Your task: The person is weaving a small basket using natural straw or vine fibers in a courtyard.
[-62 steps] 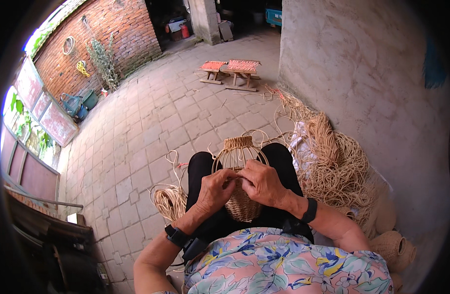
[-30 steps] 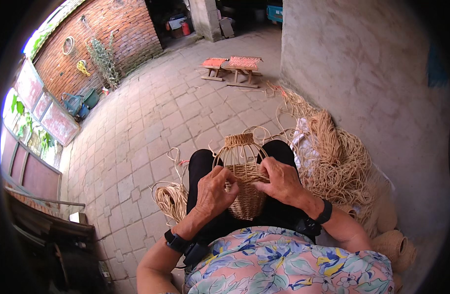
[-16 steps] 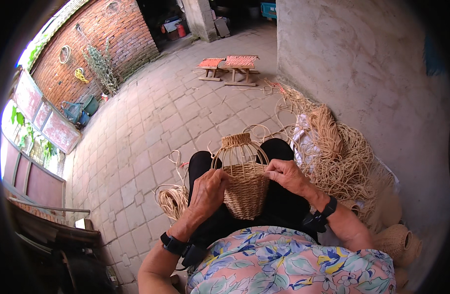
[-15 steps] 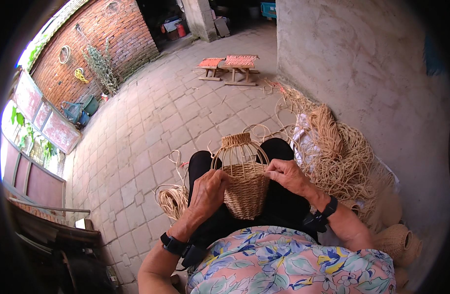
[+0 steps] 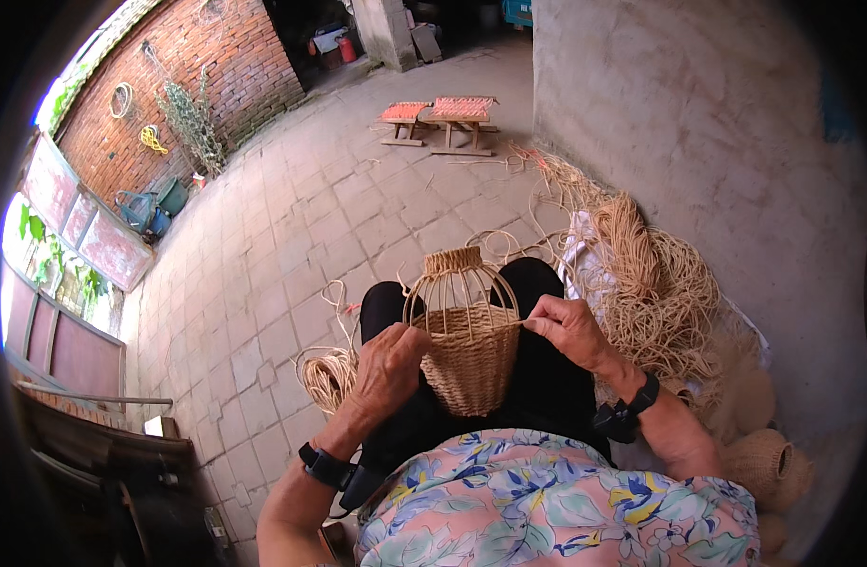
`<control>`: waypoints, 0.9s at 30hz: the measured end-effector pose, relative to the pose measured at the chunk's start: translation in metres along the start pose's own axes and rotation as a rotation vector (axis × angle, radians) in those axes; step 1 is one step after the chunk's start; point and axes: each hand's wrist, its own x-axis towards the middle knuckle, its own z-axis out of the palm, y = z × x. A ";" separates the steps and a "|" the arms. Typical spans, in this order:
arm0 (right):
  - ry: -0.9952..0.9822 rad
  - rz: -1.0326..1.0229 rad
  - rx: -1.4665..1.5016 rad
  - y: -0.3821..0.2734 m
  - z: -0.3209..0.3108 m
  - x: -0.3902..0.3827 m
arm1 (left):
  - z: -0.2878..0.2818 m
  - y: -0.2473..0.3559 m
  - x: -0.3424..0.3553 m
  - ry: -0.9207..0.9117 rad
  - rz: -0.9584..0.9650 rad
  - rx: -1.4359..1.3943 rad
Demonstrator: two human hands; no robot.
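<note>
Between my knees stands a partly woven basket (image 5: 470, 373), its lower body of tan cord and its upper part bare curved ribs below a woven collar (image 5: 452, 261). My left hand (image 5: 392, 364) is closed at the left side of the weave, its fingertips mostly hidden behind the knuckles. Just off the right side, my right hand (image 5: 573, 331) pinches a thin cord that runs to the weave's upper edge. A looped bundle of cord (image 5: 329, 375) lies on the ground by my left knee.
A big heap of tan cord (image 5: 674, 302) lies to the right against a plastered wall (image 5: 679, 104). Finished woven vessels (image 5: 759, 458) sit at the lower right. Two low stools with red woven seats (image 5: 462, 111) stand ahead on the paving (image 5: 273, 255).
My right hand has drawn slightly away from the basket to the right, with the cord between its fingers. The left hand has shifted a little to the left.
</note>
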 end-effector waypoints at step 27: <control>-0.081 -0.006 0.013 0.011 0.002 -0.017 | 0.011 0.003 -0.032 0.246 -0.419 -0.280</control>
